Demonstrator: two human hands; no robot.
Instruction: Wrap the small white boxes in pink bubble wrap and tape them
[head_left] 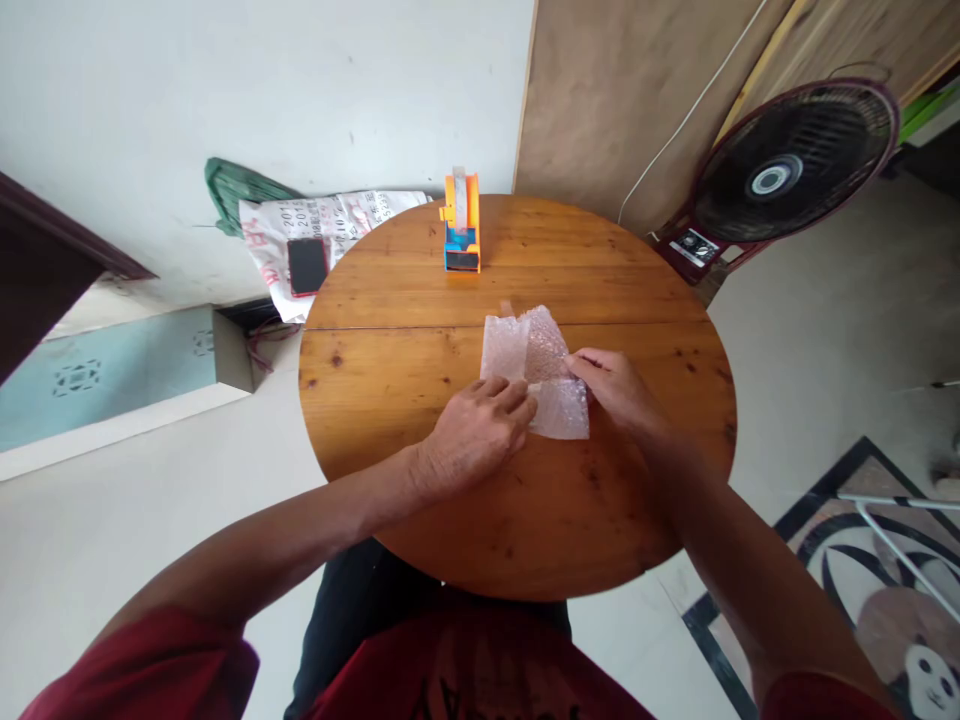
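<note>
A folded piece of clear bubble wrap [546, 350] lies on the round wooden table [390, 370], its flaps overlapping. My left hand [484, 425] is on its near left side, fingers curled and pressed together on the wrap. At the right edge, my right hand [611, 385] pinches the wrap between thumb and fingers. Whether anything is wrapped inside I cannot tell. Beyond the wrap, close to the table's far edge, stands an orange and blue tape dispenser [462, 225] with a roll of clear tape in it.
Left of the table, a phone [307, 267] with a red edge lies on a white printed sack [262, 235], with a green bag [244, 185] behind. An electric fan [780, 175] stands at the far right. A white wall [337, 90] rises behind the table.
</note>
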